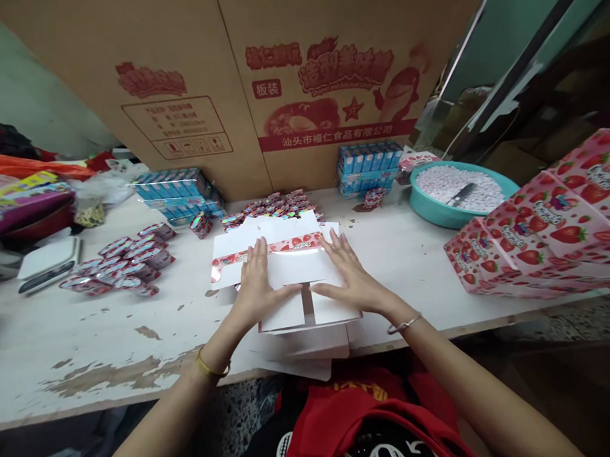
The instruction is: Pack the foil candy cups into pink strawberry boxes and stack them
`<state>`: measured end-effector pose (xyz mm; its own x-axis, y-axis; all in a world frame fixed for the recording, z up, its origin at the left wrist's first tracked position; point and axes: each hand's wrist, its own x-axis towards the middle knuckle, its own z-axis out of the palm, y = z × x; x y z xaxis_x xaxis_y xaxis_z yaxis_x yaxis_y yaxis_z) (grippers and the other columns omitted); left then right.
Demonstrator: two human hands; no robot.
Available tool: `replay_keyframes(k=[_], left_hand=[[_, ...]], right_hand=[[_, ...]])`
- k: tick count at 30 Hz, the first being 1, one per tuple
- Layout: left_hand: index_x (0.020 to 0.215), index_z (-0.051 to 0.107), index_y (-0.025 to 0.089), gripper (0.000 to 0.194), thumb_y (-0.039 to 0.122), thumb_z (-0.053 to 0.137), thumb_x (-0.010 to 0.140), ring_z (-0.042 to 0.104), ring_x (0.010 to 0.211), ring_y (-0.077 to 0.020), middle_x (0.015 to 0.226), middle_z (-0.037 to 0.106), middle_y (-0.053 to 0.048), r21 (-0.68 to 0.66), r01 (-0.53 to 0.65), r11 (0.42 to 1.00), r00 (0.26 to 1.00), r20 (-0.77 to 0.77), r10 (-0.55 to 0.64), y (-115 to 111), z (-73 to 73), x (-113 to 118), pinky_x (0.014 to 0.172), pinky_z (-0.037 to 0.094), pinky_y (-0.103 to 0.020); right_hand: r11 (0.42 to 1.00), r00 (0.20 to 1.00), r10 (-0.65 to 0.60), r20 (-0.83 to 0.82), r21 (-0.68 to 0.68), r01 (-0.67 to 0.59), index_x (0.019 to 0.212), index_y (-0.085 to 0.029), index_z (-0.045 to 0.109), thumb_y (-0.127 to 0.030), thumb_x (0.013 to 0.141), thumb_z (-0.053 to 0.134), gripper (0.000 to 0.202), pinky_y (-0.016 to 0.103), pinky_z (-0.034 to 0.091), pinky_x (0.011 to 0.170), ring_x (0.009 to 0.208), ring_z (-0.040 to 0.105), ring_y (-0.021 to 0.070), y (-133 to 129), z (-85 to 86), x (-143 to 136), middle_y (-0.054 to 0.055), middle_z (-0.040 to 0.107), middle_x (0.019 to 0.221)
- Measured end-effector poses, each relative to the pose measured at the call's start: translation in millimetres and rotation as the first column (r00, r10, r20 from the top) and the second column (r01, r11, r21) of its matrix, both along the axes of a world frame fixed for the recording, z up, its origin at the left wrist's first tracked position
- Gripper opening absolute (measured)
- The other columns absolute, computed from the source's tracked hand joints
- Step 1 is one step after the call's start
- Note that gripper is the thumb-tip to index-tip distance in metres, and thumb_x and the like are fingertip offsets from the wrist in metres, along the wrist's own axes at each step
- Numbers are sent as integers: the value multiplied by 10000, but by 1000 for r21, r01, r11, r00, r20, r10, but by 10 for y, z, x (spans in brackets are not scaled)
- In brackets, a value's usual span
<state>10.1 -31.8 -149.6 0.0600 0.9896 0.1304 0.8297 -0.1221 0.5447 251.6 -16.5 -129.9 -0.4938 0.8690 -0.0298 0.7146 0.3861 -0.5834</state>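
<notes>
A white cardboard box (286,314) with a strawberry-print strip along its far flap lies in front of me at the table's front edge. My left hand (257,280) rests on its left side, fingers stretched out and thumb pointing inward. On the right side lies my right hand (353,277), its fingers spread over the white card. Between the two thumbs a narrow gap shows in the near flaps. More flat white card (300,361) sticks out beneath the box over the edge. Behind it is a heap of small shiny wrapped packs (280,204), partly hidden by the far flap.
Another pile of wrapped packs (124,259) lies left, beside a white scale (51,259). Blue box stacks (176,194) stand along a big brown carton (190,64). At right are a turquoise basin (430,209) of white pieces with a scoop-like tool and stacked strawberry-print boxes (545,223).
</notes>
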Motion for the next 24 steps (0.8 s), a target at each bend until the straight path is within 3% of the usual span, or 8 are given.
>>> replay_keyframes(k=[2,4,6,10,14,19,21,24], left_hand=[[1588,-20,155,1267,629,741,692,98,1526,-380,1652,83,-213,-46,-46,998,987,155,53,16,-42,-25,1218,179,-559],[1588,-31,160,1305,658,748,668,58,1530,-373,1659,41,-199,-77,-41,996,964,261,59,18,-56,-77,1231,140,-546],[1593,-18,199,1199,708,649,736,6,1534,-356,1670,-11,-145,-94,50,994,929,371,-12,-16,-44,-149,1236,93,-545],[1592,-27,269,987,673,497,860,18,1538,-302,1674,-49,-59,-58,206,977,843,517,-148,-202,-4,-189,1243,96,-504],[1587,-71,225,1086,421,673,820,11,1537,-312,1671,-31,-125,26,12,1000,939,343,-20,-371,-30,52,1245,69,-524],[1589,-31,173,1062,286,676,804,17,1531,-360,1657,-49,-192,113,-37,993,996,81,28,-388,-76,267,1220,175,-579],[1588,-33,165,1064,324,681,814,34,1530,-365,1653,-44,-211,129,-47,990,998,54,41,-379,-85,270,1212,201,-579],[1586,-36,160,1054,407,667,841,32,1532,-356,1651,-25,-225,154,-74,985,996,70,64,-388,-105,266,1209,203,-578]], right_hand=[[991,978,104,-183,-68,-118,1589,-301,-52,-713,867,518,1008,562,153,1213,1512,-141,281,-79,-14,153,41,-119,1660],[983,936,101,-337,-109,-146,1591,-287,-53,-829,804,475,1092,558,98,1221,1515,-128,282,-190,-51,230,45,-114,1660],[984,879,-32,-476,-171,-57,1594,-263,-46,-836,813,445,1085,525,72,1233,1525,-83,268,-297,-99,211,58,-82,1665],[933,724,-327,-608,-329,145,1580,-266,-125,-630,904,533,1011,446,148,1246,1534,65,225,-377,-180,34,58,-10,1672],[932,780,-346,-522,-285,223,1581,-243,-127,-407,850,645,1076,483,196,1235,1514,187,264,-279,-241,-66,101,102,1664],[922,866,-382,-323,-200,333,1587,-240,-98,-270,771,683,1130,573,265,1188,1459,316,340,-204,-259,-99,162,281,1603],[913,838,-401,-370,-240,331,1586,-236,-102,-347,764,724,1170,568,283,1182,1441,350,342,-224,-255,-109,166,290,1599],[879,704,-452,-547,-407,249,1582,-225,-116,-491,798,708,1168,525,378,1142,1374,455,308,-286,-296,-109,164,313,1592]])
